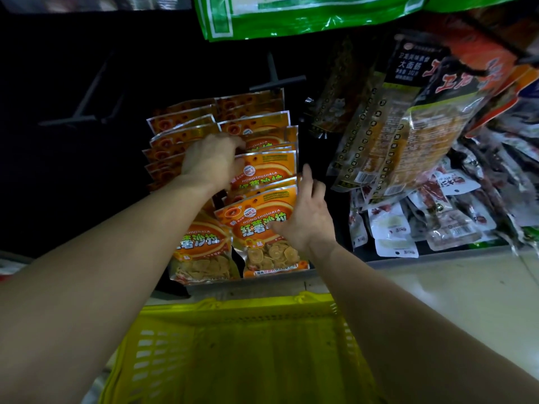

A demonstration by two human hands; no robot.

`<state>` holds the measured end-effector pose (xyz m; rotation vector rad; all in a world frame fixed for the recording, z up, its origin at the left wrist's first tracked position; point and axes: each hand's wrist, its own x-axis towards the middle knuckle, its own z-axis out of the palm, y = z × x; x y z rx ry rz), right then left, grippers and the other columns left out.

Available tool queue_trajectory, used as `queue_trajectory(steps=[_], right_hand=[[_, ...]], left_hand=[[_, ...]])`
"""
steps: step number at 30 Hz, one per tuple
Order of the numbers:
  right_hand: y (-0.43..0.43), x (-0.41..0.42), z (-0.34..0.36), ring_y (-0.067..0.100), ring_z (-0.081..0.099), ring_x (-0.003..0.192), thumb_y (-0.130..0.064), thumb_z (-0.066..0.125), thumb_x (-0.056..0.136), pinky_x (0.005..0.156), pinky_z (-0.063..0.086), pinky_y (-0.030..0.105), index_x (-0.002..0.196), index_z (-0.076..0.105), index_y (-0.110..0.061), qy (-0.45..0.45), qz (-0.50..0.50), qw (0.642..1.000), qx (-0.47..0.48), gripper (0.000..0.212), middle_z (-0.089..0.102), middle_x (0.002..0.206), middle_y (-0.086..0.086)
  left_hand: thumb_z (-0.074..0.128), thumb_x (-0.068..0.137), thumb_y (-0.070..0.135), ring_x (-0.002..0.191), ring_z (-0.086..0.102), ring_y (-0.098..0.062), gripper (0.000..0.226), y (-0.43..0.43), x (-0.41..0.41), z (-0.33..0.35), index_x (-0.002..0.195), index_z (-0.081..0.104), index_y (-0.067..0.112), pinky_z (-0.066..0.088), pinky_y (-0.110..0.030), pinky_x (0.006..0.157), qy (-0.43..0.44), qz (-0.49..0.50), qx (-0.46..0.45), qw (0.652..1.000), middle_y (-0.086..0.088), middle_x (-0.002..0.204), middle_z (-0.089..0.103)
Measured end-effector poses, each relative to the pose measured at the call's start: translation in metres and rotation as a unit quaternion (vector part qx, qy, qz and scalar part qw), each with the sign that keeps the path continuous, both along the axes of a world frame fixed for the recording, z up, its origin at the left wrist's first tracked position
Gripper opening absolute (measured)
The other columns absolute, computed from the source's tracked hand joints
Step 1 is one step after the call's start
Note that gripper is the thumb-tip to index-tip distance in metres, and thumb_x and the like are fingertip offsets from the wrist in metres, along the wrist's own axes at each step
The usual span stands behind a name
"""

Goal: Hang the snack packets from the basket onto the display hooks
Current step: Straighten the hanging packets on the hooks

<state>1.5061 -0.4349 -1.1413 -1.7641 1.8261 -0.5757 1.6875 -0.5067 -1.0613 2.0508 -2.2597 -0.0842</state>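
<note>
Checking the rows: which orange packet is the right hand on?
The frontmost orange packet of the row on the right: the right hand pinches its edge, thumb on its face.

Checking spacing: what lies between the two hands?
Head view: hanging orange packets fill the gap between left hand and right hand; both hands touch them.

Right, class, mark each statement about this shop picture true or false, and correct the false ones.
1. The basket is yellow. True.
2. The basket holds snack packets. False: none show in it.
3. Both the left hand and the right hand touch the orange packets. True.
4. The green bag hangs below the orange packets. False: it hangs above them.
</note>
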Motion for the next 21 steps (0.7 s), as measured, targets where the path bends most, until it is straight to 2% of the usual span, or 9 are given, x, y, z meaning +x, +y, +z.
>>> queue_trajectory(steps=[3, 5, 7, 9, 11, 16, 18, 21], right_hand=[[0.003, 0.008, 0.011, 0.038, 0.028, 0.139, -0.034, 0.091, 0.061, 0.105, 0.042, 0.051, 0.153, -0.01, -0.032, 0.119, 0.046, 0.986, -0.109, 0.137, 0.017, 0.154, 0.015], [0.003, 0.015, 0.019, 0.04, 0.012, 0.146, -0.026, 0.087, 0.064, 0.116, 0.026, 0.054, 0.155, -0.005, -0.029, 0.221, 0.091, 0.959, -0.156, 0.129, 0.008, 0.16, 0.015], [-0.002, 0.025, 0.026, 0.041, 0.0, 0.148, -0.016, 0.081, 0.065, 0.12, 0.008, 0.058, 0.156, 0.001, -0.026, 0.296, 0.152, 0.927, -0.171, 0.121, 0.001, 0.162, 0.013], [-0.006, 0.036, 0.029, 0.039, -0.002, 0.148, -0.014, 0.078, 0.065, 0.118, -0.002, 0.058, 0.156, 0.002, -0.023, 0.347, 0.233, 0.893, -0.166, 0.119, 0.002, 0.163, 0.012], [-0.007, 0.044, 0.026, 0.036, 0.002, 0.149, -0.018, 0.076, 0.07, 0.117, -0.003, 0.057, 0.156, -0.001, -0.023, 0.364, 0.284, 0.875, -0.145, 0.115, 0.006, 0.162, 0.01], [-0.005, 0.04, 0.024, 0.032, 0.017, 0.145, -0.044, 0.067, 0.074, 0.12, 0.007, 0.056, 0.153, 0.003, -0.022, 0.318, 0.226, 0.915, -0.1, 0.105, 0.022, 0.155, 0.009], [0.0, 0.034, 0.032, 0.033, 0.024, 0.141, -0.052, 0.064, 0.075, 0.119, 0.013, 0.057, 0.153, 0.005, -0.02, 0.308, 0.229, 0.917, -0.105, 0.103, 0.028, 0.15, 0.01], [0.011, 0.027, 0.047, 0.032, 0.03, 0.138, -0.054, 0.06, 0.079, 0.118, 0.018, 0.055, 0.152, 0.007, -0.018, 0.31, 0.224, 0.917, -0.112, 0.097, 0.033, 0.146, 0.01]], left_hand=[[0.067, 0.093, 0.031, 0.118, 0.058, -0.029, 0.033, 0.009, 0.009, -0.003, 0.126, 0.065, 0.026, 0.051, -0.042, 0.09, 0.026, -0.001, -0.045, 0.999, -0.004, 0.129, 0.062], [0.066, 0.093, 0.028, 0.12, 0.054, -0.029, 0.029, 0.015, 0.017, -0.004, 0.122, 0.066, 0.025, 0.05, -0.043, 0.092, 0.035, 0.005, -0.056, 0.998, -0.003, 0.125, 0.06], [0.066, 0.093, 0.026, 0.12, 0.054, -0.028, 0.026, 0.021, 0.026, -0.005, 0.119, 0.066, 0.025, 0.049, -0.042, 0.092, 0.049, 0.02, -0.067, 0.996, -0.003, 0.124, 0.059], [0.063, 0.093, 0.024, 0.118, 0.055, -0.028, 0.024, 0.026, 0.035, -0.006, 0.117, 0.067, 0.024, 0.049, -0.041, 0.093, 0.065, 0.032, -0.066, 0.995, -0.003, 0.123, 0.059], [0.061, 0.094, 0.024, 0.117, 0.056, -0.028, 0.022, 0.032, 0.043, -0.006, 0.114, 0.068, 0.023, 0.047, -0.039, 0.093, 0.075, 0.042, -0.069, 0.994, -0.003, 0.123, 0.06], [0.057, 0.095, 0.041, 0.122, 0.054, -0.026, 0.036, 0.049, 0.053, -0.004, 0.127, 0.063, 0.027, 0.046, -0.039, 0.097, 0.106, 0.062, -0.012, 0.992, -0.001, 0.134, 0.059], [0.054, 0.095, 0.048, 0.126, 0.052, -0.026, 0.044, 0.059, 0.056, 0.0, 0.133, 0.059, 0.028, 0.044, -0.04, 0.098, 0.107, 0.064, 0.012, 0.992, 0.0, 0.14, 0.056], [0.051, 0.095, 0.054, 0.133, 0.048, -0.026, 0.053, 0.076, 0.059, 0.01, 0.141, 0.052, 0.028, 0.042, -0.04, 0.102, 0.1, 0.078, 0.028, 0.992, 0.0, 0.146, 0.051]])
